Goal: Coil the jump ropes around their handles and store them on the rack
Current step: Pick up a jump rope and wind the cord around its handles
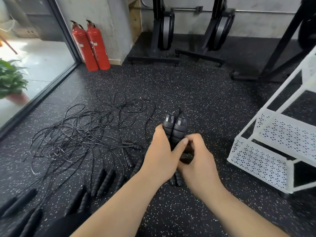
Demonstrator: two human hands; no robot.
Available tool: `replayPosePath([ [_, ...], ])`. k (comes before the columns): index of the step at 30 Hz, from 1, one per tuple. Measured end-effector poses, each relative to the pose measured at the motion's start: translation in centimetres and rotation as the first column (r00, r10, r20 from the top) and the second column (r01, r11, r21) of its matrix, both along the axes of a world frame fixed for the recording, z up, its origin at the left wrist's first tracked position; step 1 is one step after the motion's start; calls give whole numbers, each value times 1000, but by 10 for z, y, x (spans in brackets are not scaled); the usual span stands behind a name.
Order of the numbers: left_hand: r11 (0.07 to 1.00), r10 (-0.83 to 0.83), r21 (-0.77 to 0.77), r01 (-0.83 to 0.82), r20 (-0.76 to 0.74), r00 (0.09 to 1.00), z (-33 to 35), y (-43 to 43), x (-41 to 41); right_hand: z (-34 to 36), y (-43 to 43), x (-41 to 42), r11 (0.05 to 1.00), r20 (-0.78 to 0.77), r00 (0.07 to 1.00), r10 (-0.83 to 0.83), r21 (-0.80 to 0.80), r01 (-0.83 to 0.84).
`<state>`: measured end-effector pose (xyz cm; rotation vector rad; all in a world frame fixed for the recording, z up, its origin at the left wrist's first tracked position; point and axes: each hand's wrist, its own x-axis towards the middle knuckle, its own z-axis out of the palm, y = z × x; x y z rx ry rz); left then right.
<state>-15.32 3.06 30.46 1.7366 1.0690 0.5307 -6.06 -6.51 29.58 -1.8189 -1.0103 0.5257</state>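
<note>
My left hand (160,151) grips a pair of black ribbed jump rope handles (175,127) held side by side, their top ends pointing away from me. My right hand (198,154) is curled against the lower part of the same handles, fingers closed near the left thumb. A thin black rope leaves the handle tops toward a tangled heap of black ropes (82,134) on the floor to the left. Several more black handles (104,180) lie on the floor near my left forearm. The white perforated metal rack (266,151) stands at the right.
Two red fire extinguishers (91,47) stand by the wall at the back left. Black exercise machine frames (162,31) stand at the back. A glass door and a potted plant (10,79) are at the left. The floor is speckled black rubber.
</note>
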Motion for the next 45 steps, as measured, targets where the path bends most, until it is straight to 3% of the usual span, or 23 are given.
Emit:
replayPosePath([
  [3,983,-32,173,56,-142,989,2,7,-7,8,2,11,991,-46,992,120,-54,-123],
  [5,973,-61,205,104,-209,976,6,11,-12,13,2,28,972,-17,981,195,-133,-195],
  [8,940,-165,233,247,-322,932,12,14,-19,22,0,49,989,229,971,66,-143,-34],
  [10,894,-278,227,387,-398,874,14,12,-21,26,-1,55,986,469,881,65,-165,15],
  [13,796,-416,175,580,-538,733,12,6,-21,22,1,55,921,655,660,369,-352,-166],
  [14,775,-442,147,615,-569,693,10,4,-22,18,2,53,876,645,609,461,-440,-198],
  [16,761,-479,77,644,-601,639,6,4,-23,8,2,46,803,581,601,550,-565,-189],
  [19,761,-483,38,648,-634,604,1,4,-24,0,-1,33,805,585,615,529,-575,-146],
  [21,756,-430,91,648,-678,596,-1,2,-24,-3,-1,28,807,585,629,512,-580,-117],
  [25,700,-177,342,627,-768,616,-8,-9,-15,-8,-1,22,817,554,690,466,-569,-95],
  [28,705,-95,417,574,-747,658,-8,-11,-11,-3,1,26,851,518,741,427,-507,-136],
  [32,698,-103,489,523,-654,749,5,2,-15,12,3,50,896,347,879,327,-409,-172],
  [35,755,-153,462,465,-566,810,17,7,-18,17,1,77,945,410,874,260,-294,-144],
  [40,945,-57,297,135,-256,965,32,22,-26,28,-5,97,983,475,861,184,-90,-161],
  [43,978,124,173,-118,-29,992,32,36,-29,33,-8,103,989,453,880,146,-42,-143],
  [45,978,200,42,-203,75,977,29,38,-27,31,-7,101,991,437,889,136,-45,-129],
])
